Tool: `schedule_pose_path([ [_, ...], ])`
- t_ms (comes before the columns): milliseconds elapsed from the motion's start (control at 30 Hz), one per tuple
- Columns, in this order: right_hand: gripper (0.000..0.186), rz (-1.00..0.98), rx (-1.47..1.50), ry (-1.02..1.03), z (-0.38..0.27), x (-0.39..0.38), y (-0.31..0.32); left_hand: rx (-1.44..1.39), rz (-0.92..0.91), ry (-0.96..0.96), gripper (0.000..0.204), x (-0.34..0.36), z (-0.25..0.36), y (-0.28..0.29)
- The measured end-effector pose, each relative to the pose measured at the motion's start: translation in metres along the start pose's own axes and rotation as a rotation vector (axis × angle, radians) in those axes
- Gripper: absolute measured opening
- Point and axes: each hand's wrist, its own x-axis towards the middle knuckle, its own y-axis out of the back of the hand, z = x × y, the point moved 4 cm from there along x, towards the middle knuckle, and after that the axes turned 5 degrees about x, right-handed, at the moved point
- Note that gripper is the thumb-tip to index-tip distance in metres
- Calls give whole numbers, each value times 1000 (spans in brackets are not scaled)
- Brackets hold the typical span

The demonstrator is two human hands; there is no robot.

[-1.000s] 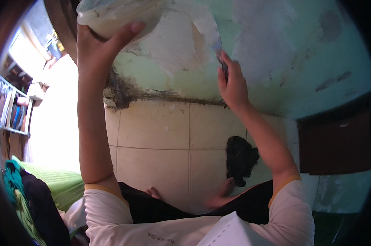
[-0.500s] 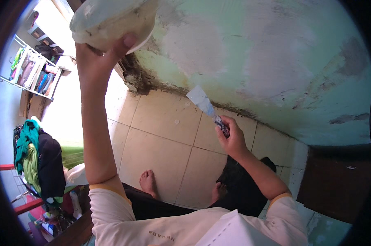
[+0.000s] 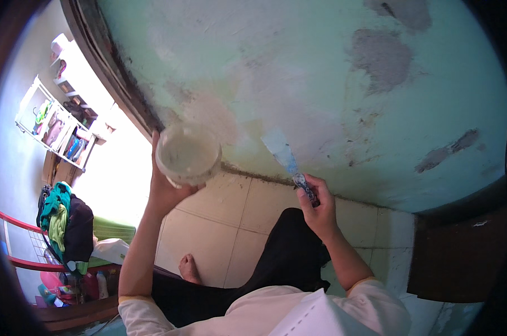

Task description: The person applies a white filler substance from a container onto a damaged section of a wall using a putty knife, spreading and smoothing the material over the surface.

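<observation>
My left hand [image 3: 166, 189] is closed around a round whitish tub [image 3: 189, 151], its fingers and thumb along the side and lower rim. Blur hides what lies inside it. In my right hand [image 3: 319, 207] is a putty knife, gripped by its speckled dark handle [image 3: 305, 189]. The pale, smeared blade [image 3: 278, 150] points up and to the left, in front of the wall. Whether the blade touches the wall, I cannot tell. Ahead of both hands stands a green wall [image 3: 298, 73] with whitish patches and rough grey patches [image 3: 381, 59].
A dark door frame [image 3: 105, 47] edges the wall on the left, beside a bright doorway. Clothes [image 3: 77, 229] hang on a red rack at the left; a white shelf [image 3: 57, 131] stands beyond. Cream tiles [image 3: 208, 196] cover the floor. A dark brown panel [image 3: 449, 257] is at the right.
The tub in my left hand has come down and nearer, and its round open face now shows. My view has shifted up the wall. One knee is now raised; the right hand keeps the putty knife.
</observation>
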Motion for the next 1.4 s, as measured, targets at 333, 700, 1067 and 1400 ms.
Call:
schedule_pose_path([
  [333,37,-33,336,-124,-58,4,43,8,-145,-68,150,-22,45,-68],
  [700,32,-38,453,-267,-84,10,36,-6,-204,-104,150,-12,17,-86],
  [1067,19,94,297,-206,-98,23,20,72,-204,-48,151,-15,13,-78],
  [1400,7,-38,48,96,-163,47,4,103,-141,-129,153,-34,19,-53],
])
